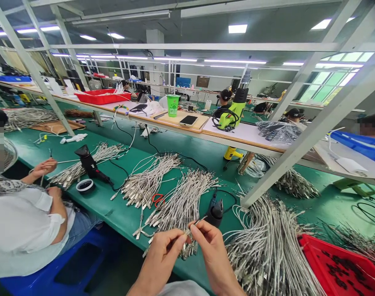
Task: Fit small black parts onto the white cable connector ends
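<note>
My left hand (163, 251) and my right hand (210, 246) meet just above the near edge of the green bench (113, 201). Both pinch the metal end of a thin grey cable (189, 235) between thumb and fingertips. A pile of the same cables (181, 203) lies right behind my hands. A black heat gun (215, 211) stands just beyond my right hand. Red-handled scissors (157, 199) rest among the cables to the left.
A large cable heap (267, 246) and a red tray (341, 267) of small black parts lie to my right. A white frame strut (298, 152) slants down to the bench. A seated co-worker (24, 213) at my left handles a cable beside another heat gun (90, 164).
</note>
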Action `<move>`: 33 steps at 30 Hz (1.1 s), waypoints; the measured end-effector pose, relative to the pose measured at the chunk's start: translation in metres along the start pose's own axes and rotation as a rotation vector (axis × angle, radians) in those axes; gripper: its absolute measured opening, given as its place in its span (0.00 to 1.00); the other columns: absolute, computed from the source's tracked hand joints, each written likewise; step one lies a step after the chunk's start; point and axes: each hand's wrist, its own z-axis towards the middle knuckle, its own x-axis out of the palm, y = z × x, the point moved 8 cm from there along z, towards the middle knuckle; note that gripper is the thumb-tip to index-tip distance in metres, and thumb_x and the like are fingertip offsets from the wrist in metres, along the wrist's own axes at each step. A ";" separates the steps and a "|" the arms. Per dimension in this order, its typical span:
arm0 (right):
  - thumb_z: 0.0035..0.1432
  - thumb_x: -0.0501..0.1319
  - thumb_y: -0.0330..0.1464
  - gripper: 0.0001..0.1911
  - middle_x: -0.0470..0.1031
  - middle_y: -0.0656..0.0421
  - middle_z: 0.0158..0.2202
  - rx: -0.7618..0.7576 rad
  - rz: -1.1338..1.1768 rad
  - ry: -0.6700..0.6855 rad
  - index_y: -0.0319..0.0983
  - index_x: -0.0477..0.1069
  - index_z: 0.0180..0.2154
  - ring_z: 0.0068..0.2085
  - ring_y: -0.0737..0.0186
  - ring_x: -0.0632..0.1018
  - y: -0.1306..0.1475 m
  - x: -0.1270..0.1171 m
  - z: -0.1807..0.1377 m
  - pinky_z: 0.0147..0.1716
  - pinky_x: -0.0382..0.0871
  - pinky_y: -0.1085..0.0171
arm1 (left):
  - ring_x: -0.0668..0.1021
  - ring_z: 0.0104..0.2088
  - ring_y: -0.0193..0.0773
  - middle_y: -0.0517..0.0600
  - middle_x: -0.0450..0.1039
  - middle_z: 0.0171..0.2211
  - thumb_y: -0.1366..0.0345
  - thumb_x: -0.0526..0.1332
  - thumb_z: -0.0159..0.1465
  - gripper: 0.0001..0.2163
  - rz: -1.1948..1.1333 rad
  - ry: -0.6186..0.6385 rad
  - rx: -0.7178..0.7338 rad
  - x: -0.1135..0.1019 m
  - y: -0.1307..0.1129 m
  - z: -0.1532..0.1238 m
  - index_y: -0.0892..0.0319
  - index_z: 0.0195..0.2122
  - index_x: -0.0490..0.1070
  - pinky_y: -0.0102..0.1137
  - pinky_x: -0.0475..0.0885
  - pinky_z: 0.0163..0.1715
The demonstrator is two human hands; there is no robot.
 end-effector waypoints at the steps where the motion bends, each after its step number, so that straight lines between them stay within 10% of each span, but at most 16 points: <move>1: 0.49 0.67 0.43 0.16 0.70 0.61 0.26 -0.006 -0.001 -0.013 0.37 0.73 0.24 0.31 0.64 0.68 0.000 -0.001 0.000 0.34 0.63 0.68 | 0.70 0.26 0.36 0.48 0.72 0.24 0.52 0.55 0.63 0.19 -0.002 -0.001 0.001 0.000 0.000 0.000 0.62 0.27 0.76 0.25 0.66 0.28; 22: 0.46 0.69 0.41 0.14 0.72 0.60 0.27 -0.051 -0.040 0.012 0.37 0.73 0.26 0.30 0.64 0.70 0.003 -0.005 0.004 0.32 0.65 0.67 | 0.69 0.26 0.35 0.47 0.72 0.25 0.53 0.54 0.64 0.18 0.077 0.002 -0.018 -0.008 0.004 -0.002 0.60 0.30 0.76 0.25 0.62 0.26; 33: 0.54 0.65 0.38 0.08 0.71 0.59 0.29 -0.389 -0.258 -0.125 0.41 0.74 0.33 0.31 0.63 0.69 0.086 -0.066 -0.011 0.31 0.65 0.67 | 0.77 0.35 0.40 0.48 0.79 0.35 0.59 0.57 0.64 0.11 0.318 0.044 0.233 -0.082 -0.049 -0.011 0.54 0.37 0.79 0.25 0.69 0.35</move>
